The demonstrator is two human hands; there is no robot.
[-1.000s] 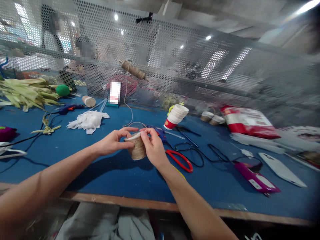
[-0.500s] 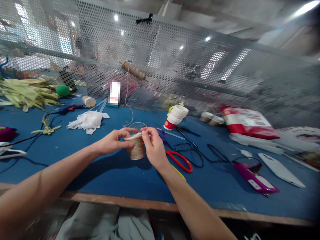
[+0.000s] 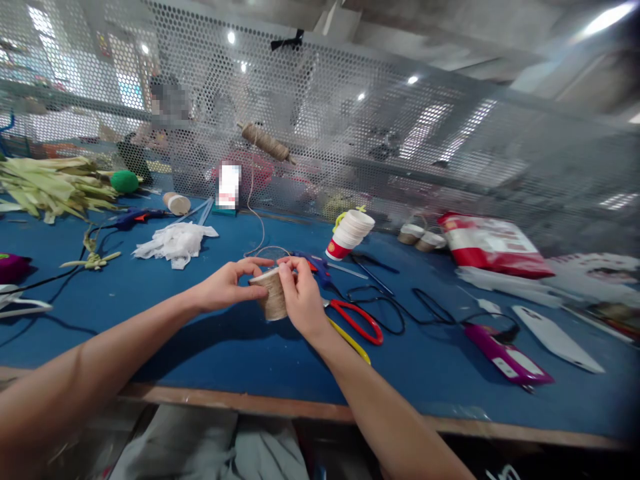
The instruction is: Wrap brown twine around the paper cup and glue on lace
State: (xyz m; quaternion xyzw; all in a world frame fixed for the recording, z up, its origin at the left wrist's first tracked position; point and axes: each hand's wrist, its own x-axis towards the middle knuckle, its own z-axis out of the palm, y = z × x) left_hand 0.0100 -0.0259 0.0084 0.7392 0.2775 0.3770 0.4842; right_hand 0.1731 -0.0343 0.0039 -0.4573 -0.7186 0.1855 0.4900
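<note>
Holds a twine-wrapped cup point(image 3: 274, 300) over the worktop point(image 3: 240, 367), between its near and far edges, tilted slightly. Has the left hand point(image 3: 233, 287) clamped on it, with thumb against the outer side below the rim and fingers across the top, likely to steady so light a thing while leaving most of the winding uncovered. Has the right hand's point(image 3: 303, 290) grip clamped too, with thumb and fingertips together at the right of the rim; cannot tell whether also on the twine strand point(image 3: 251, 190). Leaves that strand slack, looping behind the cup and rising to a spool point(image 3: 265, 143) set against the mesh screen point(image 3: 350, 133) along the worktop's far edge, probably mounted there to pay out without rolling about. Has a glue gun point(image 3: 320, 270) just behind the right hand, perhaps for easy reach, and scissors point(image 3: 376, 339) with red and yellow handles beside the right forearm, toward the near edge. Farther out, toward the far edge, has crumpled white cloth point(image 3: 177, 241) on the left and stacked paper cups point(image 3: 351, 235) on the right, leaning, perhaps nested to save room. Toward the far left corner, has pale husks point(image 3: 55, 183) in a pile.
</note>
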